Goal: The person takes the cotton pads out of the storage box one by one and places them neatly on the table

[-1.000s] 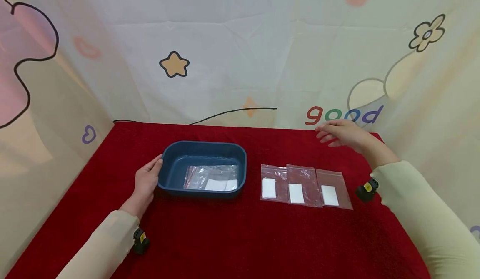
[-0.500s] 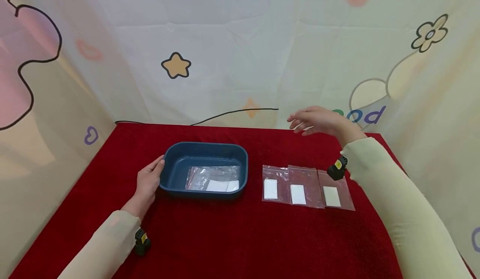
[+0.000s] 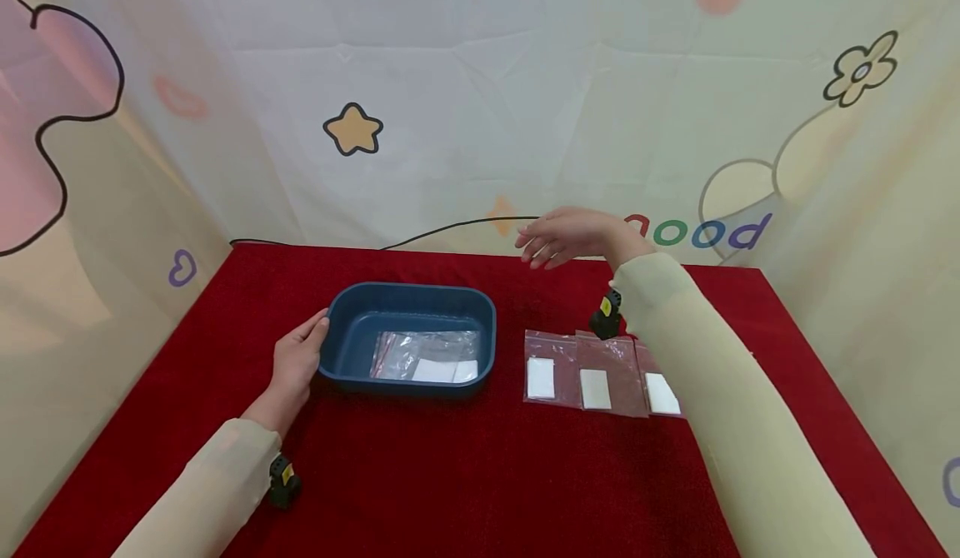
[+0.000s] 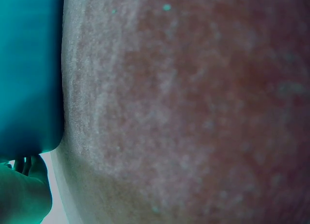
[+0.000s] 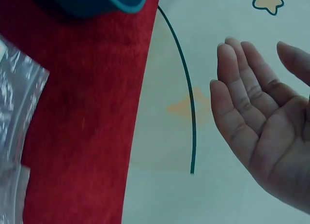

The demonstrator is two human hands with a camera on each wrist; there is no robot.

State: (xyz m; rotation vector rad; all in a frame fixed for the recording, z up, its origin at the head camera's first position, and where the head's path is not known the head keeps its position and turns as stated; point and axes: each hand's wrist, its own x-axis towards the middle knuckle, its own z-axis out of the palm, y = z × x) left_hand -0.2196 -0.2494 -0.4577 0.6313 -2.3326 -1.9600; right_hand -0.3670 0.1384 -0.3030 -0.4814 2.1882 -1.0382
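My left hand (image 3: pixel 295 362) grips the left end of a dark blue plastic basin (image 3: pixel 408 300), thumb at the rim. Inside the basin lie clear zip bags (image 3: pixel 427 351) with white rectangles showing. In the left wrist view the basin (image 4: pixel 29 64) stands beside the hand (image 4: pixel 22 192). My right hand (image 3: pixel 573 233) is raised over the far table edge and holds nothing; its fingers are extended, as the right wrist view shows of the hand (image 5: pixel 264 108). Nearer me lie three zip bags: a left one (image 3: pixel 561 371), a middle one (image 3: pixel 624 375) and a right one (image 3: pixel 663 393), partly hidden by my sleeve.
A red cloth (image 3: pixel 450 475) covers the table. Behind it hangs a pale printed curtain (image 3: pixel 480 108), which also closes in both sides. A black camera sits at each wrist, the left camera (image 3: pixel 283 481) and the right camera (image 3: pixel 606 315).
My right hand has moved left, from over the far right table corner toward the middle, and its sleeve now covers part of the right bag. The left hand and basin stay put.
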